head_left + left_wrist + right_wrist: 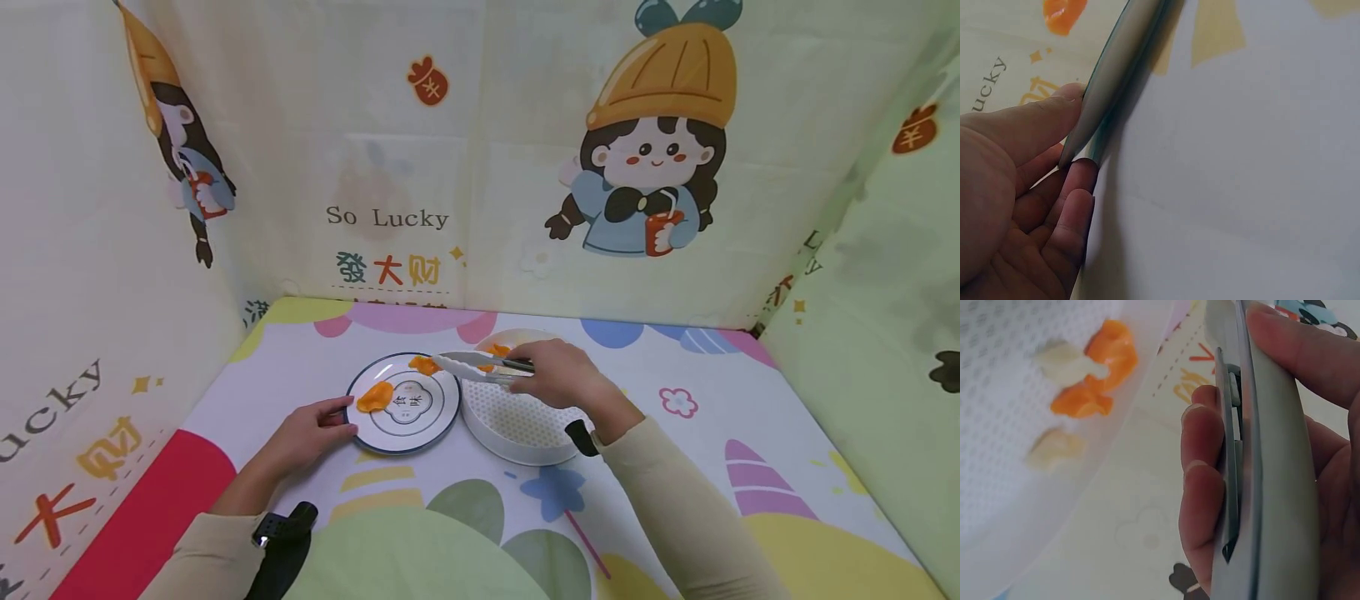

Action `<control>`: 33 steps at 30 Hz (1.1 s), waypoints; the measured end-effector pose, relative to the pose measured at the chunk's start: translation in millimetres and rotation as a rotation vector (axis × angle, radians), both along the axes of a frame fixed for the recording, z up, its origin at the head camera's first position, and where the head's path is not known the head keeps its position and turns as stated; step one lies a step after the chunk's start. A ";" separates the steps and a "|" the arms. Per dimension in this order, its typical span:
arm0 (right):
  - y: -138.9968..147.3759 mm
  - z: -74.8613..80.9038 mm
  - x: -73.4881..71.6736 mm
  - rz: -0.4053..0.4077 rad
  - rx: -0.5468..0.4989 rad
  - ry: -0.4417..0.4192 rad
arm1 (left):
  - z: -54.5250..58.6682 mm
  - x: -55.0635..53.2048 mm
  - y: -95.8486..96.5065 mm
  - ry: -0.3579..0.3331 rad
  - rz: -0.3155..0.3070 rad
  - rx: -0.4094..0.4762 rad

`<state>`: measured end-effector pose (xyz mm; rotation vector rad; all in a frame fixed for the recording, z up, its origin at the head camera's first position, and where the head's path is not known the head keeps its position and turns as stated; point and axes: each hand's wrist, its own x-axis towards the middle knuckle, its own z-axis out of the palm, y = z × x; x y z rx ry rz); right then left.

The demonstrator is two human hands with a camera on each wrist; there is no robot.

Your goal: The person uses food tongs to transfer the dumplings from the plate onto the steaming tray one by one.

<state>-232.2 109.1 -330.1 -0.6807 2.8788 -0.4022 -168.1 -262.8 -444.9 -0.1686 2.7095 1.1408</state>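
Observation:
My left hand pinches the near-left rim of a white, blue-edged plate; in the left wrist view, the thumb lies on top and fingers are under the edge. On the plate lies a wavy orange piece, shaped like a dumpling. Metal tongs with dark handles are gripped in my right hand, above the plate's right edge. At their tips is a second orange piece, over the plate's far side. The right wrist view shows thumb and fingers around the tongs, their tips hidden.
A round white basket with a perforated bottom stands right beside the plate. Inside it are orange pieces and pale pieces. A patterned cloth covers the table, and printed fabric walls enclose it at the back and sides.

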 end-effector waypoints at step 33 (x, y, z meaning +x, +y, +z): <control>130.0 -18.6 16.4 -0.193 -0.016 0.069 | 0.8 1.3 1.0 0.000 0.007 -0.015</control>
